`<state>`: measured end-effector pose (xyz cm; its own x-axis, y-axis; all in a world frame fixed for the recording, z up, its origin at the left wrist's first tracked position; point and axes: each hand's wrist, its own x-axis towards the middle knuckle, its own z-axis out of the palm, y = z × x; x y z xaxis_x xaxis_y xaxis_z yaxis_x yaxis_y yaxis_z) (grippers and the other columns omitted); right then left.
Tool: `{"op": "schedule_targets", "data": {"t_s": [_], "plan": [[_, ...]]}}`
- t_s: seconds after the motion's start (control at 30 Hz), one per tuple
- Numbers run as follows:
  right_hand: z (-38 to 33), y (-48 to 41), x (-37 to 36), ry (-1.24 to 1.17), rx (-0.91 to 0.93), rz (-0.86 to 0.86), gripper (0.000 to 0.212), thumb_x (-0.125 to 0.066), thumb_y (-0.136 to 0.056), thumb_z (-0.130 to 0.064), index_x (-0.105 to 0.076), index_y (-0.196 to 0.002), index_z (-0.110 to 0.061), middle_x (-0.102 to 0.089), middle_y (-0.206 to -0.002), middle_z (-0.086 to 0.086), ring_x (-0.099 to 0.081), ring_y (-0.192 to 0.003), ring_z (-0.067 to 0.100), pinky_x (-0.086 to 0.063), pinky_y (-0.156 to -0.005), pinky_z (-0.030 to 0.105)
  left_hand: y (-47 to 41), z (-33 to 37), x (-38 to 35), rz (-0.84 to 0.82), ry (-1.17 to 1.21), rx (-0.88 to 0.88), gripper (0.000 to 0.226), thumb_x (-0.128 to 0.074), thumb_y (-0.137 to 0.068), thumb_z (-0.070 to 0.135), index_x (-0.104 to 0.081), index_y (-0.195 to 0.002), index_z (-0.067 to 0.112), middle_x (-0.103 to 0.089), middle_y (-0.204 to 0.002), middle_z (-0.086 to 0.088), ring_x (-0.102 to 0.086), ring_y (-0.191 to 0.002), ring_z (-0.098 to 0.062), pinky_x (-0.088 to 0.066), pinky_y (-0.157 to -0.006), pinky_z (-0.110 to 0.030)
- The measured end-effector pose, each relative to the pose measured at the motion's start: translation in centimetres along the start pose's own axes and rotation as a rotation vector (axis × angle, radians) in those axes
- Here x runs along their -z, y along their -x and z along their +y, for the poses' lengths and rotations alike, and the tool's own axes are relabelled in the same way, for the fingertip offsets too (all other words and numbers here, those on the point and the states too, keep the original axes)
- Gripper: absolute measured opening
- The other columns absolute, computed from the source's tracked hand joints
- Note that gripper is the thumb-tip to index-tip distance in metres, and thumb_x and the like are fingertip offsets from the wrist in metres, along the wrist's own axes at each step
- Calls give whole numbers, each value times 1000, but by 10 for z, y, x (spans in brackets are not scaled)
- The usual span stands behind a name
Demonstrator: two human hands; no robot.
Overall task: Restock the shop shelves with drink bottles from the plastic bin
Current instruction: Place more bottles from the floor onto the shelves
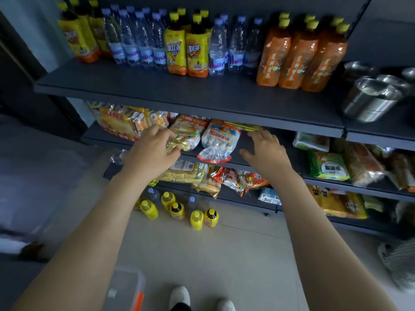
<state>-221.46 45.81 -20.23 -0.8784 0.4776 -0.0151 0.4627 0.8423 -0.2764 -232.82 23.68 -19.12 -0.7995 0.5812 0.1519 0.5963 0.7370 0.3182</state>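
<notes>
Left hand [155, 151] round a gold bag tie [177, 144], right hand [267, 151] spread, empty; bottles [197, 48] upright, caps up.

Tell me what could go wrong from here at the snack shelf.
1. The white snack bag overhangs the shelf edge between both hands; a nudge from the right hand may drop it.
2. The left hand pinches a gold foil packet; pulling could drag neighbouring bags.
3. The yellow bottles stand loose on the floor; a step forward could topple them.
</notes>
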Motion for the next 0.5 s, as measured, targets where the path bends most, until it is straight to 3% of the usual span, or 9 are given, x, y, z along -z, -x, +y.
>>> {"op": "schedule_targets", "data": {"t_s": [0.17, 0.33, 0.5], "plan": [[35, 1, -34, -4, 13, -74, 57, -53, -92, -36, -35, -142, -14, -37, -143, 7, -36, -130, 29, -36, -101, 46, 11, 14, -42, -24, -18, 55, 36, -57, -88, 28, -55, -120, 9, -49, -125, -9, -43, -118, -26, -39, -86, -32], [49, -2, -73, 19, 17, -106, 54, -51, -93, -33, -35, -140, -13, -36, -144, 8, -35, -130, 29, -35, -101, 45, 16, 8, -86, -44, -20, 54, 35, -61, -85, 24, -59, -115, 4, -53, -118, -15, -48, -112, -33, -40, -91, -39], [52, -5, -131, 9, 25, -122, 55, -51, -93, -32, -33, -142, -14, -37, -143, 9, -36, -130, 29, -35, -102, 45, 21, -8, -138, -76, 8, 62, 37, -59, -87, 25, -57, -119, 7, -48, -124, -12, -42, -120, -30, -38, -94, -39]]}}
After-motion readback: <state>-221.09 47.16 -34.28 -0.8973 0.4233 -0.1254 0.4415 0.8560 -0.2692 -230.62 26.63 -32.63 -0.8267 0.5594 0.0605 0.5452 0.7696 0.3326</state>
